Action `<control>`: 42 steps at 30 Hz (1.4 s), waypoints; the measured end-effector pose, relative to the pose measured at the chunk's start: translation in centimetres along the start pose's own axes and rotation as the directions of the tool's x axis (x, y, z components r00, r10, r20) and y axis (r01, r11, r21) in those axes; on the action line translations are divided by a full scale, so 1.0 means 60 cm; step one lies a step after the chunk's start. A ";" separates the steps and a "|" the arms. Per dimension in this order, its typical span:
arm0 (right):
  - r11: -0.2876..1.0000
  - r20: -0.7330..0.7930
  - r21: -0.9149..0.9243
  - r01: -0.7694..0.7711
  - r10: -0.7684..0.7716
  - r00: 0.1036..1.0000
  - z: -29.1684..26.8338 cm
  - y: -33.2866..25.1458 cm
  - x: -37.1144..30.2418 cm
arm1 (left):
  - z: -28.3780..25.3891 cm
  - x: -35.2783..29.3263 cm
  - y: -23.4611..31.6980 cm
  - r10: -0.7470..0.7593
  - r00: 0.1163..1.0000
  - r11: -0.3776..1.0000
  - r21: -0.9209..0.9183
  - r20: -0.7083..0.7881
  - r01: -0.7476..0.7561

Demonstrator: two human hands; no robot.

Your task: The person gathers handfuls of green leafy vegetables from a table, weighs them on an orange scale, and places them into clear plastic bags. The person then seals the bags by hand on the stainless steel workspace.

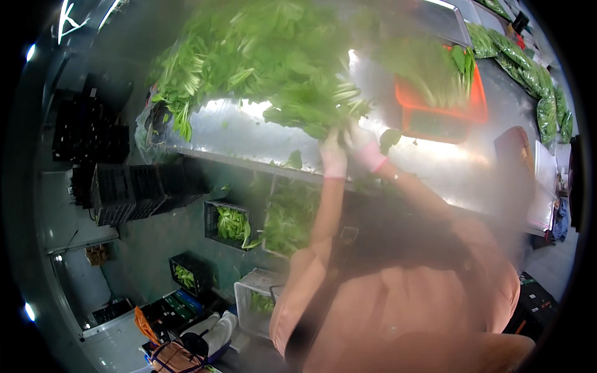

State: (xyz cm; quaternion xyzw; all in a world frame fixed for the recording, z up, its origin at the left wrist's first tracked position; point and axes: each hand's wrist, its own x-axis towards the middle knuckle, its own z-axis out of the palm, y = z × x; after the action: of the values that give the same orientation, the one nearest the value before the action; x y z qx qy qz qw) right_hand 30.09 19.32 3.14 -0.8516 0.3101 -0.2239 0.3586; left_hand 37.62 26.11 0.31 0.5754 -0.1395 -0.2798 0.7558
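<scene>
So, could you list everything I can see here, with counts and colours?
Leafy greens: one big heap, green, on the table
Metal table: one, silver, across the upper middle
Basket: one, orange, on the table, holding greens
Bagged greens: several, green, upper right
Stacked crates: several, black, left
Floor crates with greens: two, black, left of centre
Pale crate: one, whitish, lower middle, greens inside
Bag-like item: one, brown, lower left
Person's top: one, salmon, bottom centre
Left hand: one, white glove, pink cuff, at the heap's near edge
Right hand: one, same colours, beside it
Smaller items are too blurred to count.
</scene>
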 end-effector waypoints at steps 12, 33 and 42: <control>0.992 0.392 0.039 -0.119 0.095 0.915 -0.112 0.105 -0.026 | -0.027 -0.029 0.016 0.049 0.997 0.997 -0.058 -0.062 -0.052; 0.696 0.143 0.699 -0.166 0.092 0.985 -0.034 -0.026 -0.033 | -0.009 -0.068 0.023 -0.127 0.988 0.807 -0.569 0.090 0.156; 0.976 0.797 0.041 0.214 -0.161 0.582 -0.102 0.077 -0.018 | -0.153 -0.077 0.091 0.023 0.963 0.454 -0.855 -0.269 -0.250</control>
State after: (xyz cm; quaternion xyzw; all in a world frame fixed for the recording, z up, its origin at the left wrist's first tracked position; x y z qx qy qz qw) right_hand 23.93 14.62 3.43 -0.8999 0.0330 0.1513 0.4076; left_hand 40.25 37.07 3.27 0.1160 0.0629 -0.1845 0.9739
